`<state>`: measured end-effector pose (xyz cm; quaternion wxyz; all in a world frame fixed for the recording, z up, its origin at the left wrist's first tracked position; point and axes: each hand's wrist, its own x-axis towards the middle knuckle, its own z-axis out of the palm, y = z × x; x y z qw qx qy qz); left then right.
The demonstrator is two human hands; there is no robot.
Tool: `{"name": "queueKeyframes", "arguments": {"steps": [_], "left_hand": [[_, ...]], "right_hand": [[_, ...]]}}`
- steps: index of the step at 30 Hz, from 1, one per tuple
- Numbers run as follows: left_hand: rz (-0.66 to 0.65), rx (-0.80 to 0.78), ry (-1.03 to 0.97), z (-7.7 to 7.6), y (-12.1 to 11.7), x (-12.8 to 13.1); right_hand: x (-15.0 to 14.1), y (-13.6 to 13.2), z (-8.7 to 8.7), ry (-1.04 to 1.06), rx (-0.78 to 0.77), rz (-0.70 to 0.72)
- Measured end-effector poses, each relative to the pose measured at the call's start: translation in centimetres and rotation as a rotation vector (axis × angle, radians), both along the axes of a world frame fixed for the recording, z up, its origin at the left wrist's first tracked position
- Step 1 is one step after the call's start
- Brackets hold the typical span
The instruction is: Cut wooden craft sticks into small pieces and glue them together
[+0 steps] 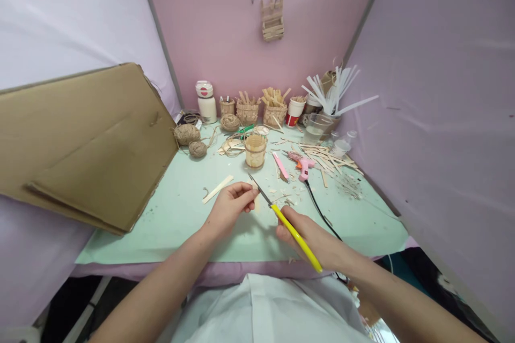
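My right hand [308, 238] grips scissors [295, 233] with a yellow handle. Their narrow metal blades point up and to the left, close to the fingertips of my left hand [235, 201]. That hand is closed in a pinch on a small pale wooden strip [255, 185], mostly hidden by the fingers. Just beyond the blades a small round wooden cup [255, 151] stands upright. A flat wooden stick [218, 189] lies left of my left hand.
A pink glue gun [306, 166] with a black cord and a pink cutter [280, 166] lie on the right. Loose sticks [328, 158] spread behind them. Twine balls [187, 135], stick-filled baskets [275, 114] and a white bottle [207, 109] line the back. Cardboard [92, 144] leans at left.
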<state>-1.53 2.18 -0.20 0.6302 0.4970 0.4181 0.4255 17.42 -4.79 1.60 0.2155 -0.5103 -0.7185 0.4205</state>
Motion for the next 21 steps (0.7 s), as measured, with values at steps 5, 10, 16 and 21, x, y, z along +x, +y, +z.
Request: {"name": "queueKeyframes", "arguments": {"steps": [5, 10, 16, 21], "left_hand": [[-0.005, -0.004, 0.0, -0.2, 0.0, 0.0], [-0.008, -0.023, 0.0, -0.2, 0.0, 0.0], [-0.003, -0.036, 0.003, 0.1, -0.1, -0.1], [-0.003, -0.053, -0.004, 0.1, -0.1, -0.2]], "right_hand": [[-0.4, 0.0, 0.6, 0.003, -0.067, -0.027], [-0.6, 0.0, 0.8, 0.012, -0.067, -0.025], [-0.8, 0.2, 0.7, -0.036, -0.122, 0.004], [-1.0, 0.2, 1.2, -0.044, -0.163, 0.009]]}}
